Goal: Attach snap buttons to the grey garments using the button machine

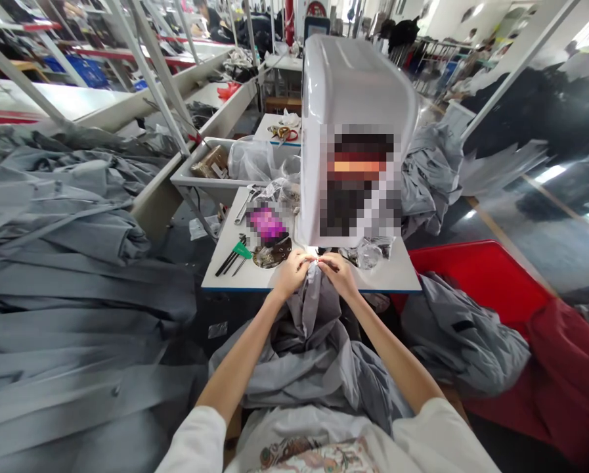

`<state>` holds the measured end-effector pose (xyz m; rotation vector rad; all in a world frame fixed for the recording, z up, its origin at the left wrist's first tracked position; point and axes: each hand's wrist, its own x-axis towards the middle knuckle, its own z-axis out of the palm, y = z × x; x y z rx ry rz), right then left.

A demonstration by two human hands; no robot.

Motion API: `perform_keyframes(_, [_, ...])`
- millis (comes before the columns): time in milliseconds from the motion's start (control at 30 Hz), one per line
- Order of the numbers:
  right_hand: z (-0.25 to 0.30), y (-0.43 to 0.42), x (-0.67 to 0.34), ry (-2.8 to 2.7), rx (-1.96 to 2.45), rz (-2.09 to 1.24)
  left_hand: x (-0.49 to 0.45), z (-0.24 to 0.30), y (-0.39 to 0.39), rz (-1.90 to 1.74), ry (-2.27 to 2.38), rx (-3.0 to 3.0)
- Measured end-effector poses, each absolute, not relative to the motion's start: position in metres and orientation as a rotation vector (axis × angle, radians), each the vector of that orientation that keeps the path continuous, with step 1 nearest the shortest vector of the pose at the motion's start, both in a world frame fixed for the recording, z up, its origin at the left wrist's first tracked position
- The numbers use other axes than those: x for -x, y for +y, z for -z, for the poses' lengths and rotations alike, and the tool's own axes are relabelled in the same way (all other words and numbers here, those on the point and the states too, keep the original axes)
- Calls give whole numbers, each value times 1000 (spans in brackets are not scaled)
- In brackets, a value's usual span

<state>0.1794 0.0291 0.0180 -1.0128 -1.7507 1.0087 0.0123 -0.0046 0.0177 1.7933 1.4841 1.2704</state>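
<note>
Both hands meet at the base of a tall white machine head (358, 85), at the front of its small white table. My left hand (294, 270) is closed in a pinch on the edge of a grey garment (318, 309). From the other side, my right hand (339, 272) pinches the same edge, its fingertips close to the left ones. Below the hands the cloth hangs off the table and bunches over my lap. Exactly what lies between the fingertips is too small to make out. The machine's lower working part is mostly hidden behind the fingers.
On the table (220, 279) lie black hex keys (230, 263) with a green holder, a wrench (243, 205) and clear plastic bags (370, 255). Grey garments (77, 328) are piled at left. A red bin (476, 269) with grey clothing (461, 328) stands at right.
</note>
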Motion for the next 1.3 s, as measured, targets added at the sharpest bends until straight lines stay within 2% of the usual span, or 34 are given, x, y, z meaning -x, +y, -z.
perform_keyframes(333, [-14,27,-180,-1753,1004,-964,-12,-13,-9,-1268,1533,-1809])
perform_keyframes(500, [-13,21,-178,-1624,1288,-930,-13,-16,-11,-1224,1546,-1808])
perform_keyframes(767, [-18,20,-172,-1742,1553,-709,-12,-12,-11,-1212,1549,-1867])
perform_keyframes(1300, [-2,36,-174,-1732,1327,-723,-12,2,-3,-1187,1565,-1921])
